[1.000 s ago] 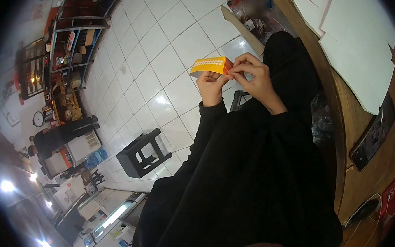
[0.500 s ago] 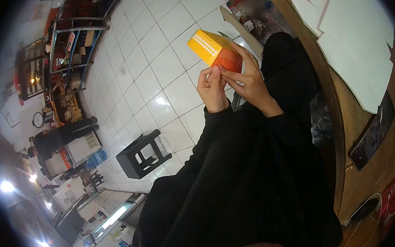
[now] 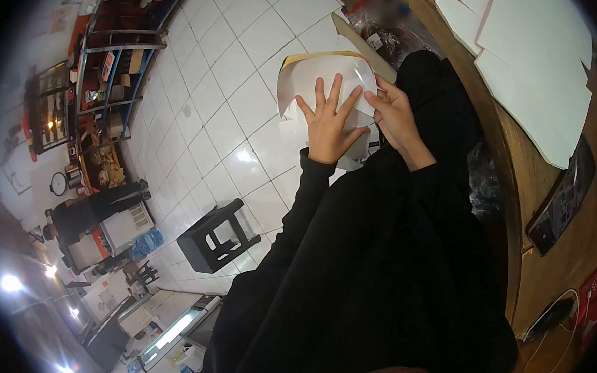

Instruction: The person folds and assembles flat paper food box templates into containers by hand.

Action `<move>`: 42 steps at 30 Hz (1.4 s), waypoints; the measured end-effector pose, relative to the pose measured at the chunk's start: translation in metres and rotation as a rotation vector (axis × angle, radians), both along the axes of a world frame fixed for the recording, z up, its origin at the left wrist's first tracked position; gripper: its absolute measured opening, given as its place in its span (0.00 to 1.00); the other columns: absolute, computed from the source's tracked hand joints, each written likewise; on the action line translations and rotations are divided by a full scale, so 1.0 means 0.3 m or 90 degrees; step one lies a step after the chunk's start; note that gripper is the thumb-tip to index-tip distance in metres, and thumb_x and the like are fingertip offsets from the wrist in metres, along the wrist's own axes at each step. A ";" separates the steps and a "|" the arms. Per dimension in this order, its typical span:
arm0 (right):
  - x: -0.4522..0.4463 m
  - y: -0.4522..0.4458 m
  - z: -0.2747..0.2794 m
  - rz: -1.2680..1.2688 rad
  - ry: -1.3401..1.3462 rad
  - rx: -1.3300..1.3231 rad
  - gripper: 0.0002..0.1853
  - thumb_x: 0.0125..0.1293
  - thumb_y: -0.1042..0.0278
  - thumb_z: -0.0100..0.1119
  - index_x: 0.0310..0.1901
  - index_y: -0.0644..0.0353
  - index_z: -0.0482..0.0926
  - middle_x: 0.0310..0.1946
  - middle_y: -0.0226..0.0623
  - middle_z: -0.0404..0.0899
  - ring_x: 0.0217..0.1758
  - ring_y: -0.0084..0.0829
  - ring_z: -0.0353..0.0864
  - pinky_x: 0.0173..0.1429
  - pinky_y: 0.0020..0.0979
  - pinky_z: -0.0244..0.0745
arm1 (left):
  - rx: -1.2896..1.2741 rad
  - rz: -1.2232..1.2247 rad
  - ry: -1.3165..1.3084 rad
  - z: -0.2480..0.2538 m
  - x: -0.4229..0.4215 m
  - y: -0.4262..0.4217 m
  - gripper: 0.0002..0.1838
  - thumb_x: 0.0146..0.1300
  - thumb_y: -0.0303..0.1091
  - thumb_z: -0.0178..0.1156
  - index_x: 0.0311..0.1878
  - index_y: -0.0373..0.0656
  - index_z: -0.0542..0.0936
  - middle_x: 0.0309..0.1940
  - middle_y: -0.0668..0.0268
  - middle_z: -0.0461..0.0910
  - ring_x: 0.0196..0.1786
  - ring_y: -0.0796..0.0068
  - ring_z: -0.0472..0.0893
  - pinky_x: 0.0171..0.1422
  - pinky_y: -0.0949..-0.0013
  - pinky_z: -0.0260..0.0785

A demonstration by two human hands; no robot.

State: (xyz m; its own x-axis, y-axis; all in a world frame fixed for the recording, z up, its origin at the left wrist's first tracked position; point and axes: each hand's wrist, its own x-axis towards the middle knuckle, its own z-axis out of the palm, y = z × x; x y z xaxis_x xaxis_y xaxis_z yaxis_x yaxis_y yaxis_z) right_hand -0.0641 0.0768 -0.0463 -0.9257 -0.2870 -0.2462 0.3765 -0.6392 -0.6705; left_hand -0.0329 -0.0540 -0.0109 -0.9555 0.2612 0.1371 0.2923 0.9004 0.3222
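Observation:
A cardboard box blank (image 3: 299, 70), white inside with a yellow outer edge, is held opened out and slightly curved above the floor, its white face towards me. My left hand (image 3: 327, 123) has its fingers spread over the white face; I cannot tell how firmly it presses. At the blank's right edge my right hand (image 3: 399, 121) is closed, thumb on the white side and fingers behind. The blank's printed outer side is mostly hidden.
White cut cardboard sheets (image 3: 534, 78) lie on the wooden table (image 3: 512, 155) at right, beside a phone (image 3: 561, 202) and a white cable (image 3: 543, 318). A black stool (image 3: 216, 239) stands on the tiled floor. Farther left, a person (image 3: 85, 208) stands near shelves (image 3: 119, 45).
The folded yellow and orange box has been opened out, so its white inside now shows. My left hand has gone from pinching its edge to spreading over it.

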 end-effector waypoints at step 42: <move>0.059 0.130 0.079 0.107 0.336 0.515 0.08 0.50 0.76 0.60 0.33 0.67 0.77 0.26 0.40 0.79 0.27 0.26 0.80 0.32 0.22 0.72 | 0.982 0.266 -0.326 -0.118 0.090 0.073 0.18 0.46 0.14 0.59 0.41 0.36 0.70 0.33 0.63 0.74 0.37 0.76 0.75 0.41 0.76 0.71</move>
